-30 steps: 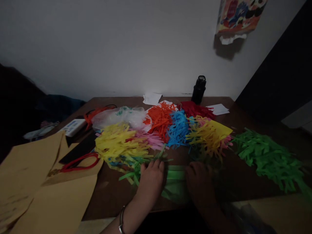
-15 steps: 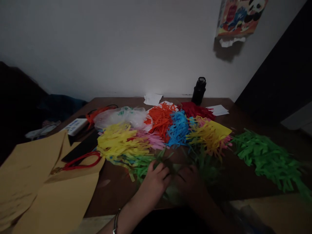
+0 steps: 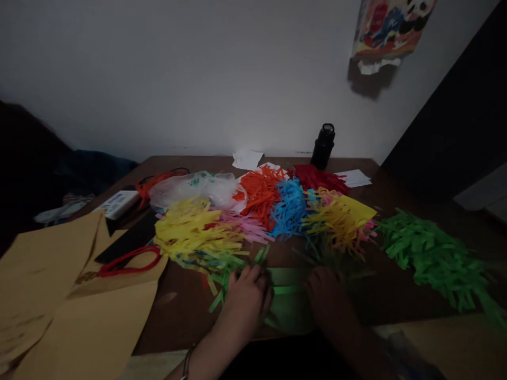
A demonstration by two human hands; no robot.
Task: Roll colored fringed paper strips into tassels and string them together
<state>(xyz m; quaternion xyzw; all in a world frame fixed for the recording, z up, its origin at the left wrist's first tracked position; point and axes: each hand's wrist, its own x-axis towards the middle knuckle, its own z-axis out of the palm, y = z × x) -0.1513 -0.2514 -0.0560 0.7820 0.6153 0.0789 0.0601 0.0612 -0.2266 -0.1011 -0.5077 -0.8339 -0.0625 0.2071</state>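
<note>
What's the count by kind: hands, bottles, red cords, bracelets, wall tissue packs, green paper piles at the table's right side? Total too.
Hands: 2 (left hand, right hand)
Black bottle: 1
Red cord: 1
Bracelet: 1
Tissue pack: 1
Green paper pile: 1
Total: 7

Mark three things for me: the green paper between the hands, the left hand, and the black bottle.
Green paper (image 3: 292, 309): head view, on its flat middle part.
Left hand (image 3: 247, 293): head view, on the back of the hand.
Black bottle (image 3: 322, 150): head view, on its body.
</note>
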